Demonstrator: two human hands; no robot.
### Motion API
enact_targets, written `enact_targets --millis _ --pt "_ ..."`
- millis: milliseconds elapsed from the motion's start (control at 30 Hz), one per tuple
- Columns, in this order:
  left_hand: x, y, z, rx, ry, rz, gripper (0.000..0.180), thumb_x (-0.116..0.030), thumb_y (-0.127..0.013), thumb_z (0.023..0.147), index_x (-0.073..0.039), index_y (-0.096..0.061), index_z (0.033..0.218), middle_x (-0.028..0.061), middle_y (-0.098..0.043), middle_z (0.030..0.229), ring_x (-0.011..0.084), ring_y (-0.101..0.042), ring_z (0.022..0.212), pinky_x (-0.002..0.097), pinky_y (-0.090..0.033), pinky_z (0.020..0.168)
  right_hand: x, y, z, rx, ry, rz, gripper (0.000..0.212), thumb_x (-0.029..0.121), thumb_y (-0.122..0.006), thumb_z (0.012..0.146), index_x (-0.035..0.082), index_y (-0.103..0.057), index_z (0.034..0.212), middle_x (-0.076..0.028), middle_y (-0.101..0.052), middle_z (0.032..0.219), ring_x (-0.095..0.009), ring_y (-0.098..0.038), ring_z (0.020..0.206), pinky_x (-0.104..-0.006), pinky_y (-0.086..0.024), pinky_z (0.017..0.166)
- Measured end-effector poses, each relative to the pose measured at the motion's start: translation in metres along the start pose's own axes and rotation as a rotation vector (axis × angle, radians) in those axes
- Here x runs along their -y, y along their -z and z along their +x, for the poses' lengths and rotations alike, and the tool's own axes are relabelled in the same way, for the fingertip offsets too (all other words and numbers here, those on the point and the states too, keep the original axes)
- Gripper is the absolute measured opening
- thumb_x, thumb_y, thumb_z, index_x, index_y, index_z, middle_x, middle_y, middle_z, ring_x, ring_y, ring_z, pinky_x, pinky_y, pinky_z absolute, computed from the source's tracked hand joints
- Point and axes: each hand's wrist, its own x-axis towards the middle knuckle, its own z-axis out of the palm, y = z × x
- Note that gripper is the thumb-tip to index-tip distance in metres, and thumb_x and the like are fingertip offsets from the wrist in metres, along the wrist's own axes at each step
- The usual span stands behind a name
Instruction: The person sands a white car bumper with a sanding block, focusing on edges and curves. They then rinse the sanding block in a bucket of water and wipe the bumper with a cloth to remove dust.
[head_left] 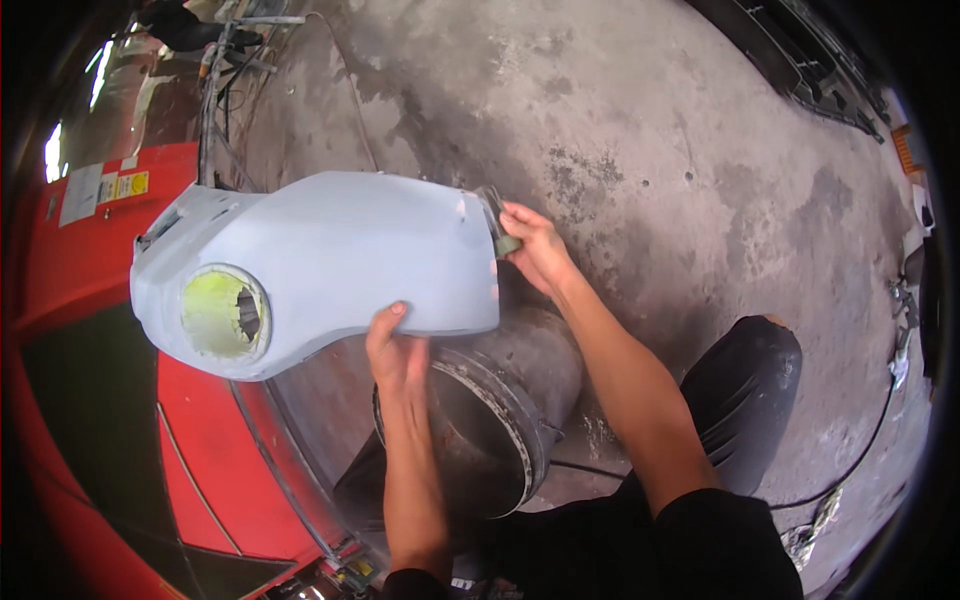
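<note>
A red car body [205, 450] filled the left side of the room, its dark window [95, 390] low down, with a white label [80, 195] and a yellow sticker [133, 186] just beside it near the top. Behind stood a metal frame [209, 120]. I saw stains and pale scuffs across the concrete floor [650, 120], a round grimy bucket [548, 375] near its middle, a black slatted car part [800, 60] at the far right, and a dark cable [870, 445] curving below that.
</note>
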Motion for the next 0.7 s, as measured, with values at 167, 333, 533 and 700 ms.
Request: enact_targets --millis 167,333,533,700 --pt "0.010 -0.013 0.002 0.030 0.006 -0.056 0.045 -0.003 -0.072 0.079 0.007 -0.062 0.121 0.0163 -0.064 0.126 0.0321 -0.060 0.121 0.0507 -0.046 0.109 0.035 -0.009 0.043 -0.072 0.233 -0.443 0.036 0.017 -0.067 0.101 0.001 -0.066 0.133 -0.009 -0.065 0.130 -0.018 -0.063 0.114 -0.0339 -0.051 0.096" --pt "0.002 -0.005 -0.003 0.010 0.016 -0.044 0.041 -0.003 -0.072 0.079 0.007 -0.064 0.119 0.0164 -0.064 0.126 0.0320 -0.059 0.122 0.0490 -0.045 0.110 0.013 -0.030 -0.027 -0.209 0.717 -1.036 0.040 0.015 -0.071 0.095 0.003 -0.067 0.134 -0.019 -0.063 0.130 -0.029 -0.062 0.118 -0.0383 -0.048 0.103" --pt "0.006 0.000 0.005 0.049 0.011 -0.041 0.050 -0.004 -0.074 0.077 0.004 -0.059 0.124 0.0156 -0.063 0.124 0.0334 -0.060 0.121 0.0528 -0.048 0.107 0.017 -0.038 -0.035 -0.220 0.811 -1.381 0.040 0.015 -0.069 0.095 0.007 -0.068 0.134 -0.020 -0.059 0.134 -0.038 -0.055 0.125 -0.0441 -0.045 0.109" --pt "0.010 0.001 0.007 0.033 0.021 -0.045 0.048 -0.004 -0.074 0.077 0.005 -0.061 0.122 0.0165 -0.064 0.124 0.0336 -0.061 0.120 0.0524 -0.048 0.107 0.033 -0.044 -0.025 -0.213 0.826 -1.380 0.040 0.015 -0.069 0.094 0.009 -0.068 0.134 -0.021 -0.059 0.134 -0.038 -0.054 0.126 -0.0458 -0.044 0.109"
